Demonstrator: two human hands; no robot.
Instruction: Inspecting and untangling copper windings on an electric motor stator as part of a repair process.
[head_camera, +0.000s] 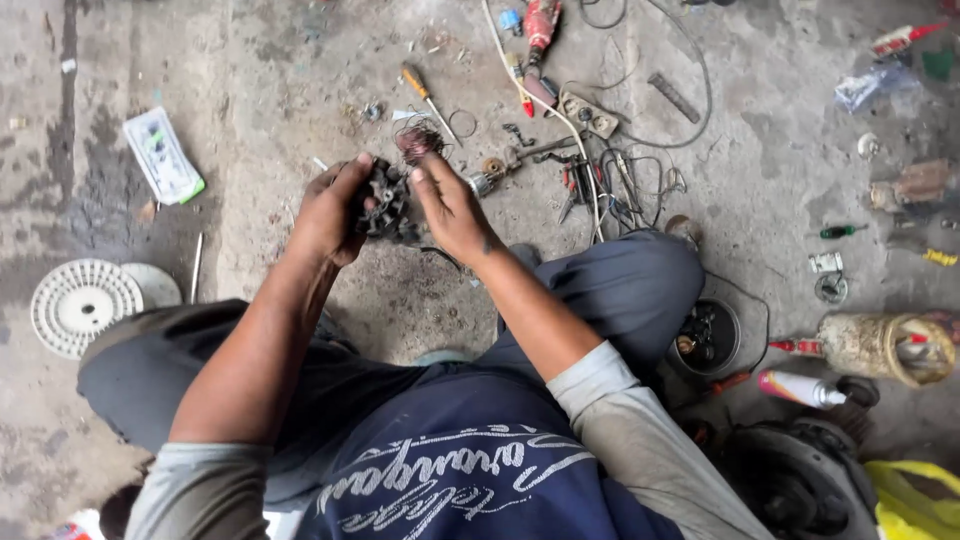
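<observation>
Head view. Left hand (328, 215) wraps the dark stator (386, 201) from its left side, fingers curled over the top edge, clamped on it. Right hand (452, 207) meets the stator from the right, thumb and fingertips pressed to its face; whether they pinch a wire or only rest there can't be told. Stator is held in the air above the floor (250, 90), just in front of the knees, centre of frame.

Hidden/unclear: both palms cover most of the stator; only a toothed, blackened rim w/ slots shows. Its back and lower half are out of sight. A reddish copper coil (418, 143) lies just beyond the fingertips; contact w/ the stator can't be made out.

Materials: stator is grimy metal, ribbed. Floor is rough stained concrete. A white round slotted plastic grille (86, 305) lies far left, a flat white packet (162, 156) upper left.

Room: floor to the left of the hands is fairly open. To the right, clutter: screwdriver (428, 100), pliers (575, 185), tangled cable (560, 115), a dark bowl (708, 338) of small parts by the right knee, a tube (800, 388) beside it. Bottom edge cuts off the torso; top edge cuts a red tool (541, 25).
</observation>
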